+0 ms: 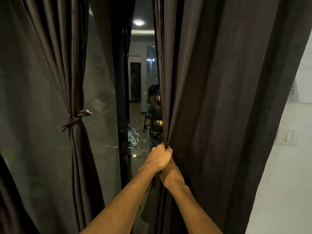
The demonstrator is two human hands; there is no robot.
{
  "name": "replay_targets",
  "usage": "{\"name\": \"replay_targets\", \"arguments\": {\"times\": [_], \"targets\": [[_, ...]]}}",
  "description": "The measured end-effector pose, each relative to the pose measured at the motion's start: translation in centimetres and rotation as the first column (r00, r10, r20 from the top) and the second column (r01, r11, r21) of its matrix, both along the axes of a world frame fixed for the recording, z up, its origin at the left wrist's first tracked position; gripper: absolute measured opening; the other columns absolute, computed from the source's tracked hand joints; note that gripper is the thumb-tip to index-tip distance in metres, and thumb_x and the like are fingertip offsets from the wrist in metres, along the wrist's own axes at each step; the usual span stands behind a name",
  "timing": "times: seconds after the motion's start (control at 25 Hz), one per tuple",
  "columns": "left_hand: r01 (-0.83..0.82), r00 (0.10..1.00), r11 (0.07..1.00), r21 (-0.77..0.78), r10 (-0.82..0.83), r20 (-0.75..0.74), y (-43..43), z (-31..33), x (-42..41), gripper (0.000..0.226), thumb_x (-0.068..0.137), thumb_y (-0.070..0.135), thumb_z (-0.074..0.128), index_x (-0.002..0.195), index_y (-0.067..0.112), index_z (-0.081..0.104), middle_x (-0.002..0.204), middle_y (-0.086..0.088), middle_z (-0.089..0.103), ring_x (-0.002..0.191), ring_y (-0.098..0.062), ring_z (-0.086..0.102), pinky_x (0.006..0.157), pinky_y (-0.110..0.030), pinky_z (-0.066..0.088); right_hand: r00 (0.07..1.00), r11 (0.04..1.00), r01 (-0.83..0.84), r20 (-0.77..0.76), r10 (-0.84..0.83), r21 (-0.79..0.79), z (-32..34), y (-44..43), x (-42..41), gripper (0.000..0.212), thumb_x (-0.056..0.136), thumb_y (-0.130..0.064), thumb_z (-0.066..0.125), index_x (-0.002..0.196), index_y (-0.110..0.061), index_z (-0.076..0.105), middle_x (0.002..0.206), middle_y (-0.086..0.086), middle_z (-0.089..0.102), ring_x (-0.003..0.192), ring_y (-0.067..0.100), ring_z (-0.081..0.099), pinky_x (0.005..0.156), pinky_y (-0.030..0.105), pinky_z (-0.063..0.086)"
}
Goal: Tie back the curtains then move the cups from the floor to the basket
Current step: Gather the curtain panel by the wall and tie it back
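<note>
Two dark brown curtains hang in front of a glass door. The left curtain [70,68] is gathered into a bunch and bound by a knotted tie-back [75,119] at mid height. The right curtain [219,98] hangs loose and wide. My left hand [159,157] grips the inner edge of the right curtain, fingers curled round the bunched fabric. My right hand [172,176] sits just below and behind it, also curled on the same edge. No cups or basket are in view.
Between the curtains stands the dark frame of the glass door [123,98], with a lit room reflected in the pane. A sheer grey screen [25,98] covers the left side. A white wall [287,149] with a switch plate [288,135] lies at the right.
</note>
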State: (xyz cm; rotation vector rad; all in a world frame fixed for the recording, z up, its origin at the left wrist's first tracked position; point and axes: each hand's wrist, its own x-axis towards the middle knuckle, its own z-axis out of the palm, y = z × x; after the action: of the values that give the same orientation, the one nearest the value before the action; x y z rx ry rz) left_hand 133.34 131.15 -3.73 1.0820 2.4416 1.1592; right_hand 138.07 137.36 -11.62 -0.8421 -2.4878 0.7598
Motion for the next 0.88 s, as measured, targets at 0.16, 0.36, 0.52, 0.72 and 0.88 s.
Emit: {"name": "replay_targets", "arguments": {"times": [0.16, 0.36, 0.52, 0.72, 0.88], "targets": [[-0.084, 0.989, 0.996, 0.013, 0.085, -0.12, 0.2, -0.7, 1.2, 0.031, 0.1, 0.036, 0.041, 0.108, 0.009, 0.055, 0.108, -0.013, 0.062, 0.101, -0.03, 0.062, 0.087, -0.043, 0.052, 0.989, 0.979, -0.139, 0.064, 0.131, 0.15, 0.4, 0.3, 1.0, 0.076, 0.101, -0.018, 0.047, 0.156, -0.01, -0.006, 0.165, 0.008, 0.003, 0.151, 0.016, 0.016, 0.12, 0.031, 0.025], [-0.169, 0.962, 0.985, 0.028, 0.171, -0.212, 0.0, -0.5, 2.5, 0.023, 0.101, 0.02, 0.042, 0.107, 0.003, 0.057, 0.109, -0.016, 0.061, 0.1, -0.031, 0.061, 0.083, -0.04, 0.051, 0.981, 0.944, -0.196, 0.055, 0.188, 0.264, 1.9, 1.3, 5.2, 0.069, 0.098, -0.029, 0.05, 0.155, -0.01, 0.018, 0.155, 0.008, 0.035, 0.135, 0.023, 0.046, 0.108, 0.038, 0.043], [-0.202, 0.958, 0.979, 0.028, 0.204, -0.204, 0.2, -0.8, 3.6, 0.021, 0.1, 0.017, 0.044, 0.111, 0.004, 0.056, 0.112, -0.016, 0.059, 0.102, -0.03, 0.06, 0.081, -0.037, 0.049, 0.987, 0.91, 0.006, -0.149, 0.062, 0.415, 1.6, 3.4, 10.2, 0.021, 0.098, -0.042, 0.047, 0.106, -0.022, 0.047, 0.099, -0.004, 0.056, 0.085, 0.015, 0.062, 0.072, 0.034, 0.055], [-0.231, 0.95, 0.972, 0.041, 0.234, -0.209, 0.3, -1.1, 4.6, 0.023, 0.101, 0.017, 0.044, 0.109, -0.001, 0.054, 0.111, -0.02, 0.059, 0.102, -0.035, 0.059, 0.079, -0.039, 0.047, 0.787, 0.841, 0.493, -0.526, -0.322, 0.222, 0.0, 6.1, 15.2, 0.034, 0.086, -0.038, 0.07, 0.097, -0.018, 0.044, 0.093, -0.001, 0.047, 0.075, 0.015, 0.054, 0.061, 0.032, 0.051], [-0.234, 0.95, 0.971, 0.051, 0.239, -0.2, 0.2, -1.0, 5.8, 0.024, 0.101, 0.018, 0.044, 0.109, -0.002, 0.054, 0.112, -0.022, 0.058, 0.104, -0.036, 0.059, 0.082, -0.041, 0.048, 0.587, 0.758, 0.605, -0.506, -0.632, -0.244, 1.2, 7.4, 15.8, 0.072, 0.081, -0.036, 0.078, 0.136, -0.01, 0.04, 0.132, 0.013, 0.044, 0.11, 0.03, 0.055, 0.087, 0.041, 0.051]]}}
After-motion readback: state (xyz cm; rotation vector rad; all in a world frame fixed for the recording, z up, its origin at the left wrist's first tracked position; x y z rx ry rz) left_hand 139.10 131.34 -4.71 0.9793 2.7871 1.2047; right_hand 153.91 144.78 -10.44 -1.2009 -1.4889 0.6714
